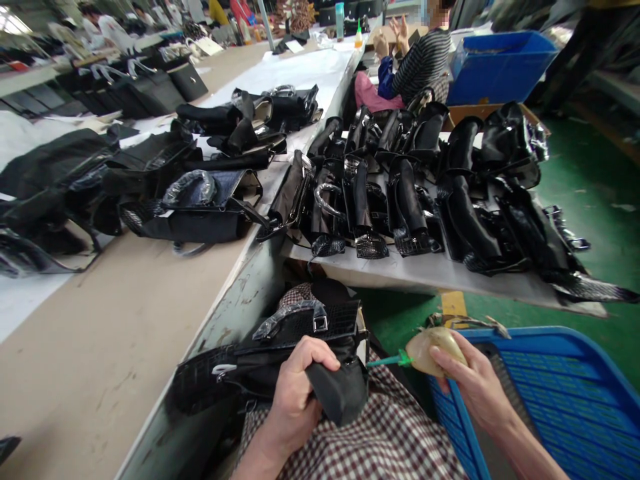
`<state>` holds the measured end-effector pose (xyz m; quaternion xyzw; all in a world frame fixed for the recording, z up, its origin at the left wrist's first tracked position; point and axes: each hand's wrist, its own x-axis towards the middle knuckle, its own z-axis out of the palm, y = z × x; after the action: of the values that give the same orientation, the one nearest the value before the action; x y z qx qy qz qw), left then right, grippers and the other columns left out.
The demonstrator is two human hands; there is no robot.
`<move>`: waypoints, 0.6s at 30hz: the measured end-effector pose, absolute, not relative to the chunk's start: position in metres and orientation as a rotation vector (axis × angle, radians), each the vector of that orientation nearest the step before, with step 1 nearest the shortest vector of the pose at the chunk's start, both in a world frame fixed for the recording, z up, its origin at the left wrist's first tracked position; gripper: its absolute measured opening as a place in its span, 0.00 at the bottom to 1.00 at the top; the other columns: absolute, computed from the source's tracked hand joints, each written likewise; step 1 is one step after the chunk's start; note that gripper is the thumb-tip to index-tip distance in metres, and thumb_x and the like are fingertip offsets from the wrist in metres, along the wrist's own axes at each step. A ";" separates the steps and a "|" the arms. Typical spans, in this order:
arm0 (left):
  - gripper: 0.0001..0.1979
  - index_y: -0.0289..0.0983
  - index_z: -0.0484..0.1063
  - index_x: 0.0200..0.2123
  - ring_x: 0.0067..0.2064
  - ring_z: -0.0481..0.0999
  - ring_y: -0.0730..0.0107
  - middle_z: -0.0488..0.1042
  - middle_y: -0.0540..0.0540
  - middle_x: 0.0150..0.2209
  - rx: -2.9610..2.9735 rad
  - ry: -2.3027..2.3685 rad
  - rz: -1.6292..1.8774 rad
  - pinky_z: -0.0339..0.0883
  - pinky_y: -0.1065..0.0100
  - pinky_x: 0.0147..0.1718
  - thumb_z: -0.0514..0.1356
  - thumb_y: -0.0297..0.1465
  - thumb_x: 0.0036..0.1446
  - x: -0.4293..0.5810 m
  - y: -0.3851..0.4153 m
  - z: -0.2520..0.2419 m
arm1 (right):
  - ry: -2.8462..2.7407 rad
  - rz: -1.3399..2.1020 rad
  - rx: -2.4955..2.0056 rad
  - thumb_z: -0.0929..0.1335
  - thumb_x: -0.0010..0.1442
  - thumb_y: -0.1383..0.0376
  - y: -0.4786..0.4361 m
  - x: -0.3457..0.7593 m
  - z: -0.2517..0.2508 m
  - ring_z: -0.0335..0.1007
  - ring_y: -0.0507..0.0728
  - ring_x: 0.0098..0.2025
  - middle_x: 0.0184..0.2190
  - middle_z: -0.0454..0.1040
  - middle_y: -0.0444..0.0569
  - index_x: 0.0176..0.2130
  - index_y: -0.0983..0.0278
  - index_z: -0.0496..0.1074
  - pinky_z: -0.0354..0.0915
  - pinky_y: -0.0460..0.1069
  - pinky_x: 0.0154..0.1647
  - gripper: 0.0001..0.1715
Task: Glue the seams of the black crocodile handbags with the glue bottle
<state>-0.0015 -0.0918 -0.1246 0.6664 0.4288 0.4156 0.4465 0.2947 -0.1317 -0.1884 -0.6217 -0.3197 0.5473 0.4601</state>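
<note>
On my lap, over a checked apron, lies a black handbag with a crocodile pattern, a buckle and a plastic-wrapped handle. My left hand grips it, fingers closed around a smooth black flap folded at its near right end. In my right hand is a squeeze glue bottle, pale yellow and soft-sided, with a long green nozzle. The nozzle points left, its tip at the bag's right edge; whether it touches cannot be made out.
Several black handbags stand in rows on the side table ahead. More bags lie on the long workbench at left. A blue basket is at right. Beyond the rows sit a person in a striped top and a blue bin.
</note>
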 end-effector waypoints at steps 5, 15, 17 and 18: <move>0.05 0.40 0.72 0.37 0.39 0.73 0.67 0.72 0.48 0.36 1.633 1.072 1.015 0.66 0.70 0.38 0.60 0.24 0.60 -0.003 -0.092 -0.127 | -0.879 1.215 -1.656 0.76 0.58 0.47 -0.119 0.296 -0.195 0.64 0.55 0.20 0.28 0.74 0.45 0.46 0.64 0.72 0.62 0.49 0.20 0.28; 0.04 0.39 0.72 0.38 0.40 0.74 0.67 0.72 0.47 0.37 1.648 1.064 1.014 0.66 0.69 0.38 0.60 0.25 0.61 -0.005 -0.094 -0.129 | -0.955 1.206 -1.685 0.76 0.58 0.48 -0.122 0.306 -0.189 0.65 0.55 0.21 0.30 0.75 0.45 0.49 0.63 0.72 0.64 0.50 0.20 0.29; 0.04 0.39 0.72 0.38 0.40 0.74 0.66 0.72 0.47 0.37 1.653 1.057 1.026 0.67 0.69 0.38 0.61 0.25 0.60 -0.005 -0.094 -0.130 | -0.936 1.283 -1.623 0.76 0.59 0.49 -0.124 0.308 -0.185 0.64 0.54 0.21 0.30 0.74 0.46 0.47 0.64 0.73 0.62 0.48 0.18 0.27; 0.05 0.39 0.72 0.38 0.40 0.74 0.66 0.72 0.47 0.37 1.655 1.057 1.034 0.67 0.69 0.39 0.61 0.24 0.60 -0.005 -0.093 -0.130 | -0.905 1.326 -1.579 0.76 0.59 0.49 -0.124 0.308 -0.184 0.64 0.54 0.21 0.31 0.74 0.47 0.47 0.65 0.74 0.62 0.47 0.17 0.26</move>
<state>-0.0054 -0.0932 -0.1300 0.6679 0.4264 0.4173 0.4449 0.3077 -0.1244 -0.1838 -0.6331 -0.3628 0.5316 0.4301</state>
